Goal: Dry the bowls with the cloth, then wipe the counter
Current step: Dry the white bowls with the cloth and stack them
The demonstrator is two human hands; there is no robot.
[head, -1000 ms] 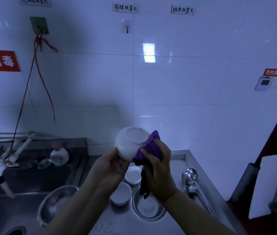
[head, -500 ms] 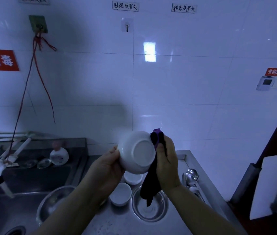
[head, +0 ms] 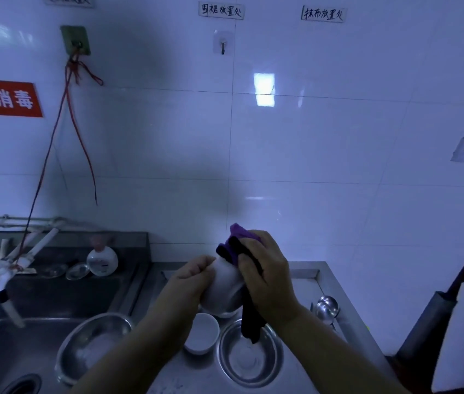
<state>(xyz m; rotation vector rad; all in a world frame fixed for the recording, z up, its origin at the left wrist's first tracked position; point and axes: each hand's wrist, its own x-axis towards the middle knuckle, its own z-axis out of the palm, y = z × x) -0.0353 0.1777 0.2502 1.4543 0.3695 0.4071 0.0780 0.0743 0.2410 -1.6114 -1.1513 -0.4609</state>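
Note:
A white bowl (head: 223, 288) is held in the air above the steel counter (head: 308, 282), between both hands. My left hand (head: 189, 282) grips its left side with curled fingers. My right hand (head: 267, 277) holds a purple and dark cloth (head: 236, 243) pressed against the bowl's right side; a dark tail of the cloth hangs down below the hand. Much of the bowl is hidden by the hands and cloth.
Under the hands stand a small white bowl (head: 202, 336) and a steel bowl (head: 249, 356); another steel bowl (head: 91, 342) sits at the sink's (head: 3, 362) edge. Two ladles (head: 326, 307) lie at the counter's right. A round soap bottle (head: 102, 258) and taps (head: 0, 274) are at the left.
The bowl has been turned in the hands and lowered a little. The cloth has moved from the bowl's right rim over its top, and my left hand's fingers have curled further over the bowl.

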